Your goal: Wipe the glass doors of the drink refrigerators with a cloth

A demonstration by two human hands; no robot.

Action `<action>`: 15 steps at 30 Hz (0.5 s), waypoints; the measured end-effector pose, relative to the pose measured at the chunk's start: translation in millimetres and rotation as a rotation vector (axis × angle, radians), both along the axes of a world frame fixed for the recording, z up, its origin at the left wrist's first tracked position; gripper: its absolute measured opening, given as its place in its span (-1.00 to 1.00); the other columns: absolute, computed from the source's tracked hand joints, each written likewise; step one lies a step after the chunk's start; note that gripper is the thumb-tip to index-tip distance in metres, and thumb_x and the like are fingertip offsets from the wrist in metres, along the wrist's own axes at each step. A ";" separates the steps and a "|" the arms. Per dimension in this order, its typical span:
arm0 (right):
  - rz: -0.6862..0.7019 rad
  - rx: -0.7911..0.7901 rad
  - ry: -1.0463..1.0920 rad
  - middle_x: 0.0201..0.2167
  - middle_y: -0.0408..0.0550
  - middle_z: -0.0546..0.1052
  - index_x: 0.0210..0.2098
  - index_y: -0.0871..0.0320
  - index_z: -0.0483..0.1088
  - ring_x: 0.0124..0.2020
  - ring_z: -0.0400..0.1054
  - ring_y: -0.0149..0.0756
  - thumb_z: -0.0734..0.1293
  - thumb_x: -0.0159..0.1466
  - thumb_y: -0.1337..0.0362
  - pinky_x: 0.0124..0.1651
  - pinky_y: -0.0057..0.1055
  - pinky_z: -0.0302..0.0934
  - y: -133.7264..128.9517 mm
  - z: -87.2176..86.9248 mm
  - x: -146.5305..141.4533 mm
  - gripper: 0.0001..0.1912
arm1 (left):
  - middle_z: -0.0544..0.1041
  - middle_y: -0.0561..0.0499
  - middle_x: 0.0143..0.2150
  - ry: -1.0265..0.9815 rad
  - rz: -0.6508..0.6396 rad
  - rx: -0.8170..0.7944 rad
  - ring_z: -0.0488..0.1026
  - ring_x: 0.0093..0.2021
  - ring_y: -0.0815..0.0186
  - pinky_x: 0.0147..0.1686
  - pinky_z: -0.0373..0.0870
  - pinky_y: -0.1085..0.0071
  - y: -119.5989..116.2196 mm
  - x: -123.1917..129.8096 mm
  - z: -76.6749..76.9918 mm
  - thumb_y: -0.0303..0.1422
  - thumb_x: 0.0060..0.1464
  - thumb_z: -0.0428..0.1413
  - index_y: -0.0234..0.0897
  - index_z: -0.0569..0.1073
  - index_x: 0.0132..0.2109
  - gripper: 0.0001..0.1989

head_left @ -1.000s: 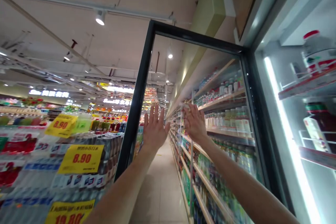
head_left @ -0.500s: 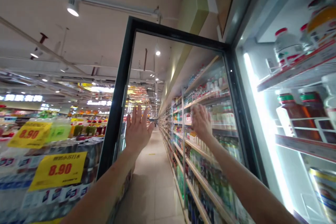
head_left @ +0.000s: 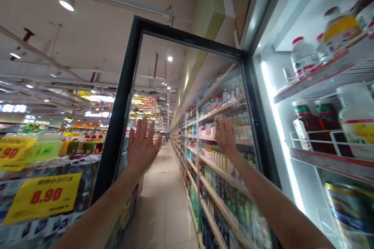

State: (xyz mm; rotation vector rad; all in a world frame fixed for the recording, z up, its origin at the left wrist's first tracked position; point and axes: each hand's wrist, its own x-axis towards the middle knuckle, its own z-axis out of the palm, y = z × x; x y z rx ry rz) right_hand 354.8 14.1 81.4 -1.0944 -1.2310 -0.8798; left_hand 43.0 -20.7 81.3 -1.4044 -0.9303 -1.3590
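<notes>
A glass cooler door (head_left: 187, 38) with a dark frame stands swung open in front of me. My left hand (head_left: 143, 144) lies flat against the pane near its left side, fingers spread, holding nothing. Farther right, my right hand (head_left: 225, 136) is up at the glass with its fingers bent. A small pale cloth (head_left: 219, 119) seems to show at its fingertips, pressed to the pane; blur and the hand hide most of it. Both forearms reach up from the bottom of the view.
The lit cooler on the right holds bottles (head_left: 304, 56) and cans (head_left: 344, 206) on wire-fronted shelves (head_left: 318, 79). Through the glass, drink shelves (head_left: 216, 163) line a tiled aisle (head_left: 163, 202). At left, stacked goods carry a yellow price sign (head_left: 43, 196).
The view has turned slightly right, so the door and aisle sit farther left and more of the cooler shows. My left hand stays on the glass; my right hand has shifted slightly across it.
</notes>
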 end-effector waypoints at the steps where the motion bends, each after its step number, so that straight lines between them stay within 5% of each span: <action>1: -0.003 -0.007 0.153 0.30 0.08 0.12 0.23 0.12 0.16 0.33 -0.09 -0.07 0.05 0.28 0.25 0.27 0.06 -0.08 -0.4 4.1 22.5 -0.47 | 0.01 -0.25 0.36 0.000 0.000 0.003 -0.11 0.37 0.03 0.27 -0.12 -0.05 -0.6 0.8 0.0 -0.17 0.20 -0.14 -0.32 0.11 0.29 -0.42; 3: -0.012 0.002 0.366 0.28 0.26 0.11 0.25 0.27 0.11 0.31 -0.07 0.06 0.00 0.28 0.25 0.20 0.17 -0.03 -1.1 11.0 54.5 -0.43 | 0.00 -0.26 0.36 0.003 0.001 0.012 -0.13 0.37 0.02 0.27 -0.12 -0.06 -1.8 2.4 -0.1 -0.17 0.20 -0.14 -0.33 0.09 0.30 -0.41; 5: -0.023 0.016 0.428 0.27 0.34 0.09 0.25 0.34 0.08 0.30 -0.07 0.11 -0.03 0.28 0.25 0.17 0.21 -0.01 -0.7 13.9 56.2 -0.41 | 0.00 -0.25 0.36 0.003 -0.002 0.020 -0.14 0.37 0.02 0.27 -0.13 -0.06 -2.5 3.2 -0.2 -0.17 0.19 -0.14 -0.32 0.07 0.31 -0.41; 7: -0.011 0.025 0.340 0.29 0.23 0.09 0.25 0.25 0.12 0.32 -0.08 0.02 0.00 0.29 0.24 0.22 0.11 -0.02 1.3 11.8 28.1 -0.44 | 0.00 -0.24 0.36 0.002 -0.007 0.024 -0.14 0.37 0.02 0.27 -0.14 -0.06 -2.0 2.9 -0.3 -0.17 0.20 -0.14 -0.30 0.07 0.31 -0.41; 11: 0.021 0.056 -0.256 0.32 -0.04 0.07 0.23 0.01 0.15 0.35 -0.15 -0.16 0.06 0.29 0.27 0.29 -0.03 -0.09 5.7 0.5 -37.6 -0.49 | 0.01 -0.25 0.36 0.006 -0.004 0.015 -0.12 0.37 0.00 0.26 -0.12 -0.08 1.1 -0.2 -0.3 -0.15 0.21 -0.15 -0.30 0.07 0.31 -0.41; 13: 0.012 0.050 -0.301 0.32 -0.06 0.09 0.22 -0.01 0.16 0.35 -0.13 -0.18 0.07 0.28 0.28 0.29 -0.04 -0.09 6.1 -2.9 -32.9 -0.49 | 0.00 -0.23 0.36 0.014 -0.008 0.020 -0.13 0.37 0.01 0.26 -0.11 -0.07 2.0 -1.2 -0.5 -0.14 0.21 -0.14 -0.27 0.05 0.31 -0.41; 15: -0.009 0.040 -0.057 0.30 0.00 0.13 0.22 0.04 0.17 0.33 -0.08 -0.15 0.06 0.29 0.26 0.27 -0.03 -0.05 6.0 -2.4 -0.9 -0.49 | -0.01 -0.20 0.37 0.018 -0.016 0.035 -0.13 0.37 0.03 0.27 -0.12 -0.06 1.6 -0.8 -0.8 -0.15 0.21 -0.14 -0.23 0.02 0.33 -0.41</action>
